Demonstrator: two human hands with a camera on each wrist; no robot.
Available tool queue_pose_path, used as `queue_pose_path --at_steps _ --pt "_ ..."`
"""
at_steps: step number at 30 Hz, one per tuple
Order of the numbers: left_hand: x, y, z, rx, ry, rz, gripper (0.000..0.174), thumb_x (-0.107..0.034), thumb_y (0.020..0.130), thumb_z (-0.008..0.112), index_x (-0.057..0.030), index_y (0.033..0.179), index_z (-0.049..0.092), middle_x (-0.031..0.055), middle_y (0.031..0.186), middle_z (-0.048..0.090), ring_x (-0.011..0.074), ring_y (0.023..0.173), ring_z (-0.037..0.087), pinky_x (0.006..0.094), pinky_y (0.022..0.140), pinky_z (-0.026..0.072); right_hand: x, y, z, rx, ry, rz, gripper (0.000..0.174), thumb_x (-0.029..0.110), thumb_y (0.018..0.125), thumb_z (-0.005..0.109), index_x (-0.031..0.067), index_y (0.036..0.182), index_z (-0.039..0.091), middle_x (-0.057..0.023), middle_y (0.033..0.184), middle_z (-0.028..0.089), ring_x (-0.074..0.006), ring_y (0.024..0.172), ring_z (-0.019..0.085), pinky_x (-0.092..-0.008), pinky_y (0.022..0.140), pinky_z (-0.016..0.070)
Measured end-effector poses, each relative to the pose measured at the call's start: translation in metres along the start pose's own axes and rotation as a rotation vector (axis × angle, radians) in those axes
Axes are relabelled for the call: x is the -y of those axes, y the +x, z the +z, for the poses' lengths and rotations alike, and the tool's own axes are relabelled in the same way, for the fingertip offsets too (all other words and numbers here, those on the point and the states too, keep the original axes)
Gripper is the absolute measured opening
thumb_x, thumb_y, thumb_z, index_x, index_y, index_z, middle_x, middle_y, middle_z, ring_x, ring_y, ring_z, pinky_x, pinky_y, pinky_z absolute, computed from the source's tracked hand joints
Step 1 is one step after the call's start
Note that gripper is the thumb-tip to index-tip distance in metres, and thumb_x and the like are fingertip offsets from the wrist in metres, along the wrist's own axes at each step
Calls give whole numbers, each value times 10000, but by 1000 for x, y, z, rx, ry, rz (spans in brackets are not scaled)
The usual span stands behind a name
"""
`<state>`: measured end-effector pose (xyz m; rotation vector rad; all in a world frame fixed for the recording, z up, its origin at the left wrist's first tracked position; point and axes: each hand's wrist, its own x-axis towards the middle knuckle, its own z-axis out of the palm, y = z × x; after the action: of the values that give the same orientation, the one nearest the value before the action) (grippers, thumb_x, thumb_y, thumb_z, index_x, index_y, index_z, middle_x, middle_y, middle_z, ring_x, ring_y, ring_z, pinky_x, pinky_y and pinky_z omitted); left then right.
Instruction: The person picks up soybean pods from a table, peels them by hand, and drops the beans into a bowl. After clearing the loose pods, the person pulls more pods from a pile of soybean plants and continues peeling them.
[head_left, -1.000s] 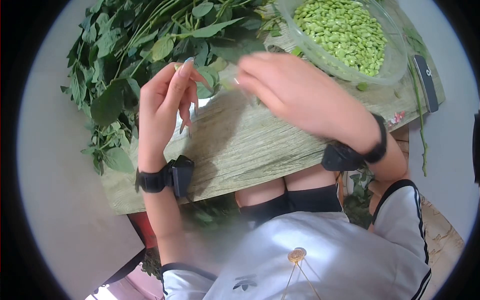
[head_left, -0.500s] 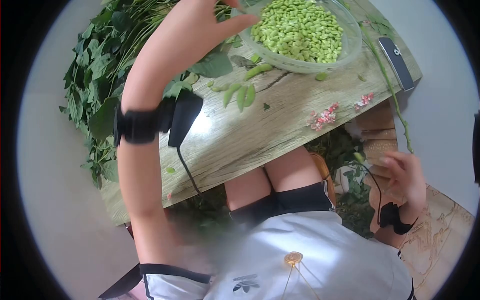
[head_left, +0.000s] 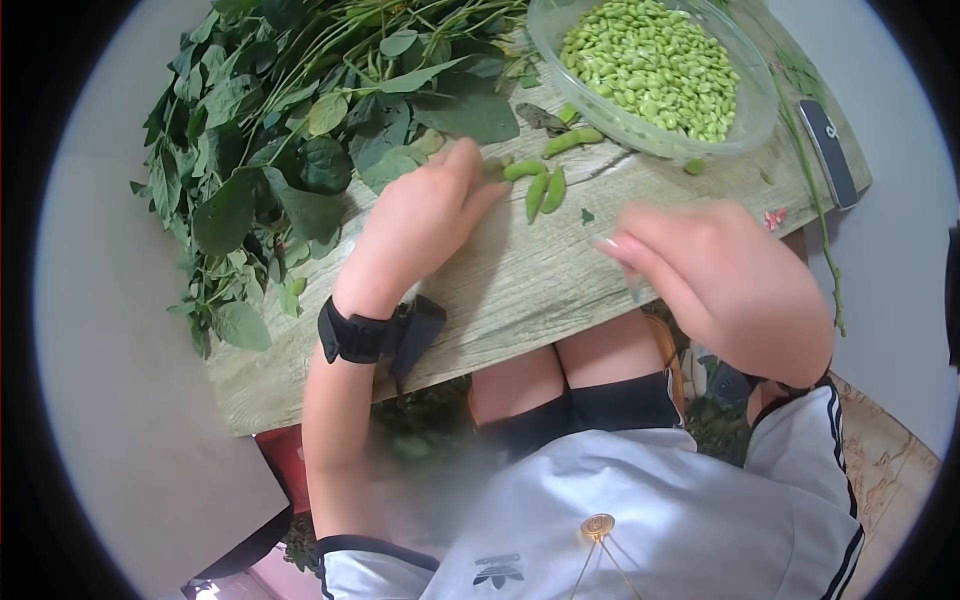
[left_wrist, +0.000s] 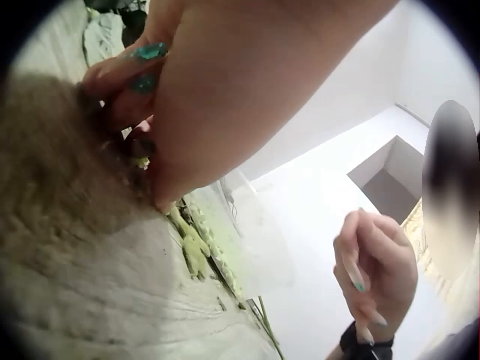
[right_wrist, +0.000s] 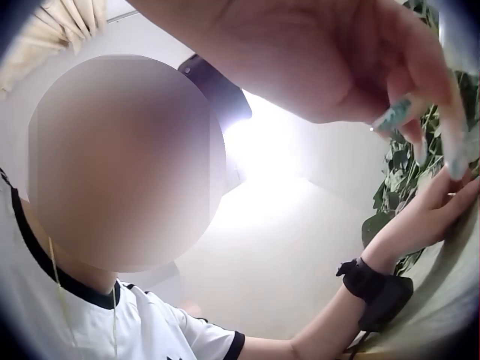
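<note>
My left hand [head_left: 420, 225] rests low over the table at the edge of the leafy stalks, its thumb apart from the forefinger. Several green bean pods [head_left: 537, 192] lie just beyond its fingertips, and another pod [head_left: 573, 141] lies nearer the bowl. The left wrist view has the left fingers [left_wrist: 124, 82] down at the tabletop, with a bit of green close behind them. Held above the table's front edge, my blurred right hand [head_left: 720, 270] has nothing in its loosely bent fingers; the left wrist view also has this right hand [left_wrist: 375, 262] empty.
A clear plastic bowl [head_left: 650, 137] of shelled green beans stands at the back right. Leafy bean stalks [head_left: 290, 150] are heaped at the left. A phone [head_left: 828, 155] and a bare stem [head_left: 825, 230] lie at the right edge of the wooden table [head_left: 480, 300].
My left hand has come back from the bowl to the pods on the table. My right hand has swung from beside the table, where a green piece was in the air, back over the front edge.
</note>
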<state>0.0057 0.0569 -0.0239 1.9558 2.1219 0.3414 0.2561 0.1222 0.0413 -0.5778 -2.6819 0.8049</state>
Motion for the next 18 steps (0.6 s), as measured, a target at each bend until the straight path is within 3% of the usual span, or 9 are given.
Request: queue_pose_path --at_steps 1,5,8,10,11,16,18 --pt "4 0 3 -38 -2 74 348 -326 911 643 -24 986 488 173 799 637 384 738 644 458 620 510 5 15 -1 32 2 -8 250 151 982 512 -2 789 555 -176 674 583 -399 645 563 -429 594 437" --pt "9 -1 12 -136 75 207 350 -322 909 633 -30 1023 480 176 852 658 384 727 647 464 598 518 -8 82 24 -93 -18 -72 247 156 978 521 -7 794 547 -175 727 611 -385 652 576 -421 588 441" --pt "8 5 17 -176 60 144 369 -345 900 644 -35 1018 482 158 842 661 381 695 645 468 575 512 -22 120 49 -201 26 -130 248 174 991 525 -10 829 567 -141 702 608 -326 596 595 -394 573 453" --pt "6 6 10 -123 43 99 395 -357 885 665 -36 1017 476 158 837 663 388 672 642 465 566 505 -29 130 67 -466 363 -278 256 201 1011 520 3 873 607 -92 608 553 -198 511 559 -322 531 439" --pt "6 5 10 -119 5 74 402 -358 878 674 -39 1018 473 166 834 661 390 674 642 465 564 502 -21 125 57 -401 457 -203 242 160 974 548 -10 808 591 -137 676 647 -268 573 630 -335 541 486" --pt "10 8 14 -179 -54 96 380 -331 874 685 -58 1023 468 168 805 662 394 681 644 469 564 495 -35 124 61 -408 560 -203 225 152 983 526 -2 843 609 -123 667 643 -209 566 633 -315 526 477" --pt "13 8 17 -160 -65 93 453 -227 884 692 -52 1244 480 125 743 626 350 655 626 434 564 483 -38 125 64 -390 572 -149 219 154 986 524 2 860 618 -119 665 642 -194 564 631 -308 524 474"
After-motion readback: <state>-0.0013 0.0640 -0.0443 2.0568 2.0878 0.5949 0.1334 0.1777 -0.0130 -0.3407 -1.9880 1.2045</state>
